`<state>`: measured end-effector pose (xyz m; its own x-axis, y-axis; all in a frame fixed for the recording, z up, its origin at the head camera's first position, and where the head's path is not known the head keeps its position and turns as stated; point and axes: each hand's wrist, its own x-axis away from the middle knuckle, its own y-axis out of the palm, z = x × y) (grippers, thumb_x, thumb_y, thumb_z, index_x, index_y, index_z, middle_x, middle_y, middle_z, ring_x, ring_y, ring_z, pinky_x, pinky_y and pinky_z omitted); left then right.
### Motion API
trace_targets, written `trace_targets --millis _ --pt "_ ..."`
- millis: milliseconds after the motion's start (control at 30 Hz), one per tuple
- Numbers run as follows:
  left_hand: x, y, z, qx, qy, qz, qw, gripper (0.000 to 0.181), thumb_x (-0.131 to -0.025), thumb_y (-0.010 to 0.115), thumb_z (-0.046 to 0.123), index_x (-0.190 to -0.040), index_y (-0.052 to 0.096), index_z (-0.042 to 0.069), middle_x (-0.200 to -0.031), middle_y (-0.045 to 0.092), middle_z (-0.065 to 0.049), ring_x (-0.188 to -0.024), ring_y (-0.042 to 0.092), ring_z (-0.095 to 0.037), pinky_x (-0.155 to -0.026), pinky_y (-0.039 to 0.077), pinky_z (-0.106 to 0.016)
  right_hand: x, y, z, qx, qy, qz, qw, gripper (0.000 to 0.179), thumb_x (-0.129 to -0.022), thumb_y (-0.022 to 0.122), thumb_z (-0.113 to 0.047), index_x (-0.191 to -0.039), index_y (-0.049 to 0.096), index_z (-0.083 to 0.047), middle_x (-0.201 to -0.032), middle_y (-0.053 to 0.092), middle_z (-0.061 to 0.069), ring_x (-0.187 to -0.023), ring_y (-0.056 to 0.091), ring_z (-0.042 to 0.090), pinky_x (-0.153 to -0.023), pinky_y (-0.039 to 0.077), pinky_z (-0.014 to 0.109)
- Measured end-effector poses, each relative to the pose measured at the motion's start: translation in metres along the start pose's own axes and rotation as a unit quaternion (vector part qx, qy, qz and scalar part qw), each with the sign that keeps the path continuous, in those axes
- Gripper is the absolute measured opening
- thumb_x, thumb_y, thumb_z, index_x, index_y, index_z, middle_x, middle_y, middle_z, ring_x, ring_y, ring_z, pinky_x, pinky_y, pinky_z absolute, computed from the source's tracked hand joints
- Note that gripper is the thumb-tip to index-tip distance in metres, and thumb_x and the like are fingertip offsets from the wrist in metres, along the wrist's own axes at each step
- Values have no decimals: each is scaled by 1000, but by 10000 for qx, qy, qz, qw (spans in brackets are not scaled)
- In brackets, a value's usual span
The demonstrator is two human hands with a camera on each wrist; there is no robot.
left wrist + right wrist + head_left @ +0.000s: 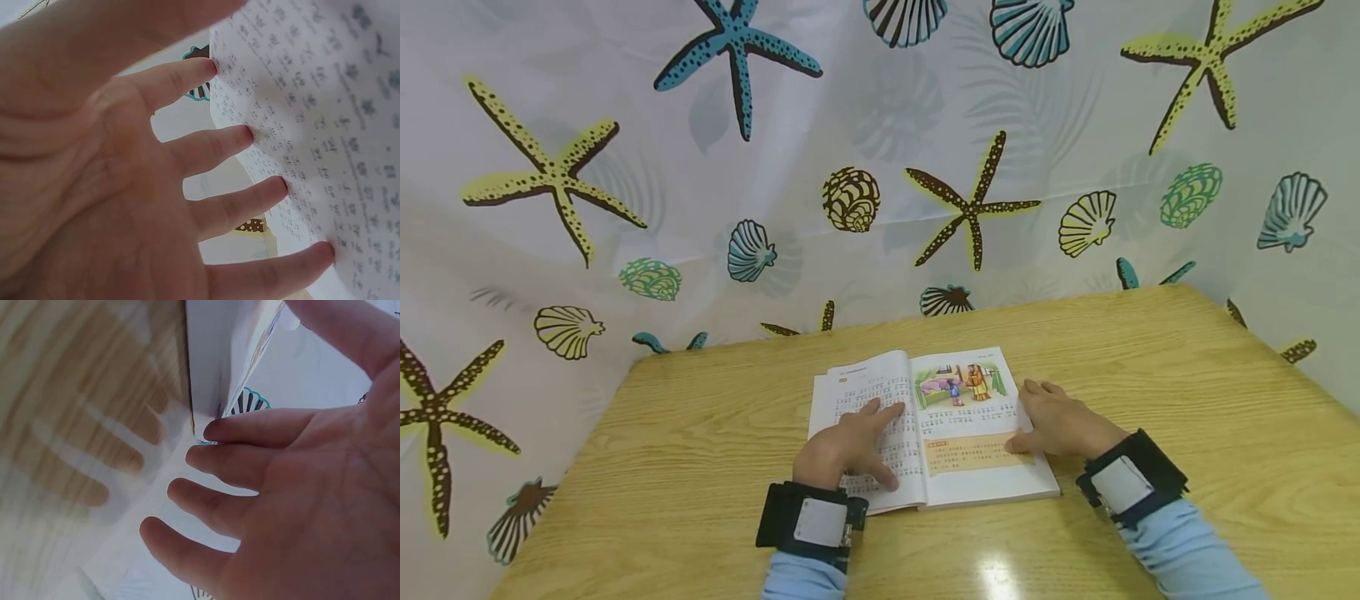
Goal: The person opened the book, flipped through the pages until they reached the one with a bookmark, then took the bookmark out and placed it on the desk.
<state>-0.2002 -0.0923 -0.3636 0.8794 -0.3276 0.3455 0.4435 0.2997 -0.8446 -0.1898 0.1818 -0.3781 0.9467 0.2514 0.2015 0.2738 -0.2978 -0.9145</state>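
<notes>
An open book point(977, 490) lies on the table, its left page point(350, 156) printed with lines of text. The right page carries a coloured picture point(958, 386) of figures above an orange text box point(966, 454). My left hand point(850, 446) rests on the left page with fingers spread; in the left wrist view the fingertips meet the paper. Beside the book's right edge is my right hand point(1063, 421), thumb over the right page. In the right wrist view its fingers are extended, the index fingertip right at the corner of the page block point(209, 369).
The book stands on a wood-grain table point(715, 417). Behind it hangs a white cloth point(880, 100) printed with starfish and shells, continuing along both sides. Each wrist wears a black strap point(811, 521) with a light plate. Light glares off the table's near part.
</notes>
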Motion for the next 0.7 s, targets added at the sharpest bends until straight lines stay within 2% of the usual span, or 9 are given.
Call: trace_targets --millis 233,333,400,467,533,600,700 --pt "-1 1 -1 17 6 -7 10000 99 -73 93 16 -157 41 23 -165 26 -13 -148 26 -45 -111 31 -66 2 1 -6 341 -40 160 9993 83 -89 78 -31 -141 40 21 -152 31 39 -141 24 58 -111 23 71" --pt "-1 0 -1 -13 14 -44 10000 99 -73 93 17 -157 40 23 -166 26 -12 -148 26 -44 -111 31 -66 2 1 -9 461 -290 355 9979 74 -90 78 -24 -142 44 16 -148 40 36 -138 32 55 -111 27 69" --pt "-1 0 -1 -57 36 -63 10000 99 -74 93 18 -157 40 23 -166 26 -12 -148 26 -44 -111 31 -66 3 1 -10 400 -530 538 9963 66 -91 76 -17 -141 47 14 -142 48 34 -133 43 51 -109 35 64" --pt "0 -1 0 -70 34 -77 9999 99 -74 92 18 -158 40 23 -166 25 -12 -148 25 -44 -111 31 -66 2 1 -10 208 -785 731 9940 57 -91 74 -9 -137 49 14 -128 59 32 -115 59 42 -98 49 55" --pt "0 -2 0 -92 32 -80 9999 99 -74 92 19 -158 40 23 -166 25 -12 -148 26 -45 -111 31 -66 2 -1 -9 -114 -1003 823 9915 50 -92 71 -2 -133 50 16 -113 65 28 -92 65 31 -80 56 43" --pt "1 -3 0 -93 13 -89 9999 99 -74 92 19 -158 40 23 -166 25 -12 -148 25 -45 -111 30 -67 0 -2 -7 -369 -1203 856 9883 45 -91 69 2 -129 51 18 -101 67 25 -77 60 22 -65 52 35" --pt "1 -4 0 -105 0 -89 9999 99 -74 93 19 -158 40 23 -166 25 -12 -148 25 -45 -111 30 -67 -1 -3 -6 -582 -1352 820 9857 42 -91 67 5 -127 50 19 -99 67 25 -72 56 18 -59 47 31"
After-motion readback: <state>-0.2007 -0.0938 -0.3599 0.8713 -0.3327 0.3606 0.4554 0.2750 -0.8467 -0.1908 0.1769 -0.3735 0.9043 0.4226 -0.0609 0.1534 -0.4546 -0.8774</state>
